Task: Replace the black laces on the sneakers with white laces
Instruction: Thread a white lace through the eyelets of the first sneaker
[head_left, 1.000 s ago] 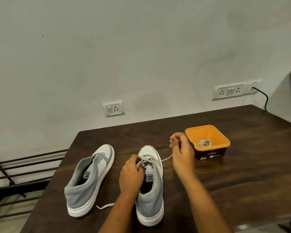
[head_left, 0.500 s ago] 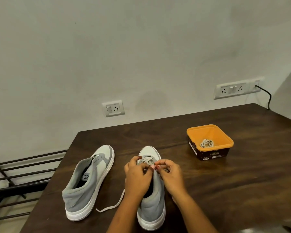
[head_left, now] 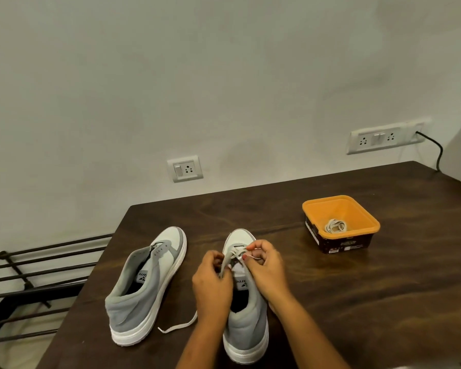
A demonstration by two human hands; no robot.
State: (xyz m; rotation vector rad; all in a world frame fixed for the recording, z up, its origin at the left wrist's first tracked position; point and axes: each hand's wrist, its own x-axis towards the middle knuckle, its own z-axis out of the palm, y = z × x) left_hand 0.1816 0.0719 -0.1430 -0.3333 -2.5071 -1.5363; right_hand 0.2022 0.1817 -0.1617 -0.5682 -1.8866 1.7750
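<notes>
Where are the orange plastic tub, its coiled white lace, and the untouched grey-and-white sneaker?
orange plastic tub point(head_left: 333, 210): head view, back wall.
coiled white lace point(head_left: 336, 226): head view, middle.
untouched grey-and-white sneaker point(head_left: 125, 312): head view, grey heel.

Both bare forearms come up from the bottom edge and converge: left forearm point(head_left: 197, 347) near vertical, right forearm point(head_left: 314, 339) angled in from lower right. Left hand point(head_left: 212, 284) has its back to the camera, with fingers curled down and inward, gripping a run of the white lace point(head_left: 226, 265) that passes under them. Right hand point(head_left: 268, 271) sits just beside it, knuckles up, thumb and forefinger tips pinching the lace, other fingers curled in; fingertips of both hands nearly meet, contact between them can't be told.
</notes>
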